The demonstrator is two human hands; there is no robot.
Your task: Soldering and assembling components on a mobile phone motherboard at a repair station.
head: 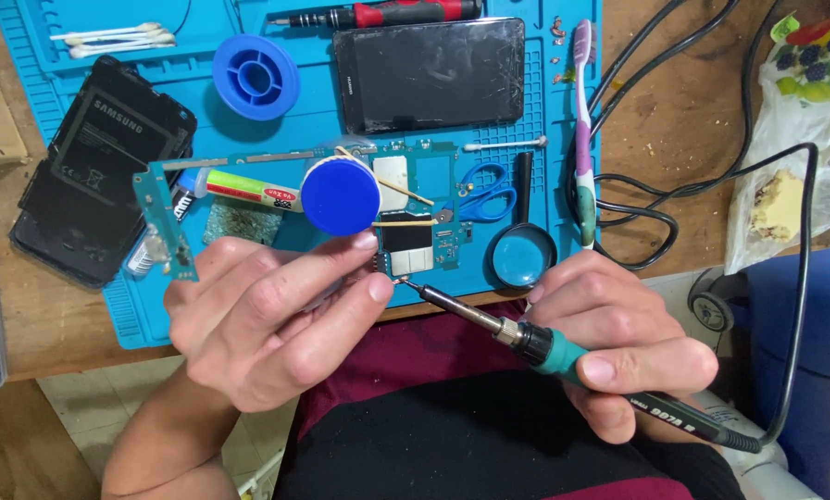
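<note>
Left hand (267, 315) up off the surface, thumb and forefinger pressed together on a tiny dark component (379, 264), pinching it right at the near edge of the circuit board (415, 208). Right hand (618, 347) is wrapped tight around the soldering iron (563, 356) by its teal collar, and the bare metal tip angles up and left to sit just beside that component, touching or nearly so; I can't tell which. Doing this well, by my reading, means a steady wrist, the tip laid flat against the joint and not the fingertips, which sit very near the hot metal. Working out from the circuit board: a round blue cap (341, 194) sits against its left side, a glue tube (248, 190) just left of that, and a narrow green strip board (165, 222) farther left near the back of the left hand. On the right of the board, blue-handled scissors (484, 194), a small magnifier (521, 255), and a toothbrush (583, 130) standing along the edge of the blue mat (544, 102). Behind the board lie a cracked dark tablet (430, 74), a blue spool (255, 76), a red-handled screwdriver (387, 13). Well to the left, an opened device with its black battery (109, 157) showing.
</note>
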